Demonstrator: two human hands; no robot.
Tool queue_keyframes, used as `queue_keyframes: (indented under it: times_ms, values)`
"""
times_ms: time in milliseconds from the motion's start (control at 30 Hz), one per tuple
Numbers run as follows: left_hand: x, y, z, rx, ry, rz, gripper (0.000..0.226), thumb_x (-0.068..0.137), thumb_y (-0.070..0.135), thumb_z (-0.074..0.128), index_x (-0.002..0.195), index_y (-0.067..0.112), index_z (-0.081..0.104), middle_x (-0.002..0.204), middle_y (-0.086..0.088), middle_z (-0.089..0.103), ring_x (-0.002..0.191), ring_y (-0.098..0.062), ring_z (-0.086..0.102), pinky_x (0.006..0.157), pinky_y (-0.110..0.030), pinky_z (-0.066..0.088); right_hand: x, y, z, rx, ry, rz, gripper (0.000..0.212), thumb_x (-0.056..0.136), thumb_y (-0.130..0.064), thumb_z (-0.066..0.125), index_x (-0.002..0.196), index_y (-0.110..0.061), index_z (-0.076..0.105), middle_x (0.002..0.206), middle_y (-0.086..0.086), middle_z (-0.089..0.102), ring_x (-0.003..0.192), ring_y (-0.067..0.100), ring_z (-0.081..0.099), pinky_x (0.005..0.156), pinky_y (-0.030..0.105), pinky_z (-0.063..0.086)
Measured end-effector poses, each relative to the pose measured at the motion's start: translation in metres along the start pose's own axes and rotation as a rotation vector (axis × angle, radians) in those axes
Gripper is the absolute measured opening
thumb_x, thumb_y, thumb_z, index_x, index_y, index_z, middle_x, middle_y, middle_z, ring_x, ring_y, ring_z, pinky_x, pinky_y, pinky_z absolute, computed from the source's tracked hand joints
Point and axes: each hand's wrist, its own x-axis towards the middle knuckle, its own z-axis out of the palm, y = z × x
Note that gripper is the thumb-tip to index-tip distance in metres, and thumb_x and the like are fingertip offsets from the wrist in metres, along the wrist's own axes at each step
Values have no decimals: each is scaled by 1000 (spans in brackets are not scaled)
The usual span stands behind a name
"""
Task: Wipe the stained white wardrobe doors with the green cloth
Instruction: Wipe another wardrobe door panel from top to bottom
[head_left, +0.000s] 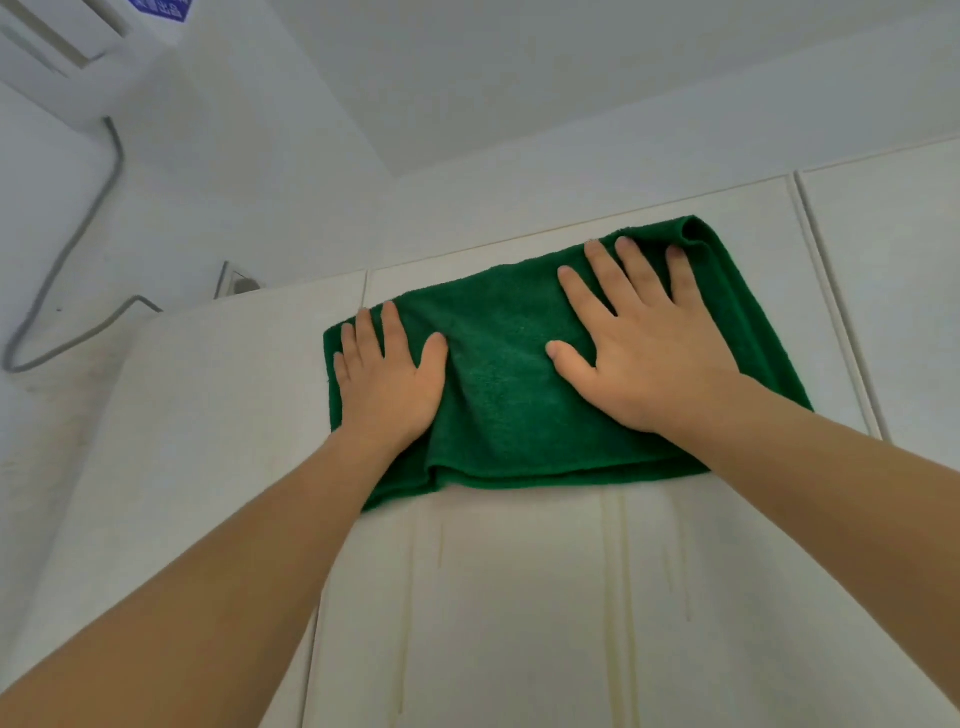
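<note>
Both forearms reach up from the near edge. Left hand (387, 376) and right hand (641, 340) press flat on green cloth (498, 374), fingers (605, 270) straight and spread apart. Cloth lies folded against top of white wardrobe door (519, 597); yellowish drip stains (615, 561) run below it. Grey cable (78, 228) on far-left wall.

Cloth (511, 374) flat on wardrobe door (519, 597); left hand (387, 382), right hand (641, 353) on cloth.

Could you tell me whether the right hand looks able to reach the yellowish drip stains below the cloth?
Probably yes: the right hand presses the green cloth flat just above the drip stains, and nothing lies between them.
</note>
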Motion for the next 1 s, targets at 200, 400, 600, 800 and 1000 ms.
queue_keyframes:
  times_ms: [200,400,600,800,1000]
  values:
    - [69,19,-8,34,61,130,71,104,52,26,162,21,2,170,-7,-1,156,-28,-6,126,-48,-3,42,12,-6,-5,-8,32,75,94,-68,9,159,-30,3,166,2,-5,152,22,-8,120,56,-5]
    - [6,20,10,78,26,494,71,92,64,11,159,42,2,170,5,-5,156,-21,-8,126,-45,-5,14,-6,-5,29,19,87,75,94,-63,9,159,-26,10,166,2,1,153,23,-3,120,57,-3]
    - [21,23,5,136,10,682,68,93,63,12,159,45,3,170,8,-4,156,-18,-7,126,-47,-5,-35,-6,-3,33,-38,3,74,94,-58,4,159,-23,9,166,0,1,153,21,-3,122,52,-3]
    - [53,95,9,38,65,459,60,104,43,18,162,33,5,170,0,4,156,-29,-4,125,-53,-4,-20,-1,2,28,68,366,75,94,-51,6,159,-14,5,166,7,0,152,26,-3,122,52,-3]
    - [37,102,8,167,-48,1063,62,100,50,8,161,36,6,169,11,0,156,-17,-3,127,-44,-2,-38,4,0,76,50,311,70,96,-48,1,158,-18,-8,166,3,-5,152,23,-8,122,50,-3]
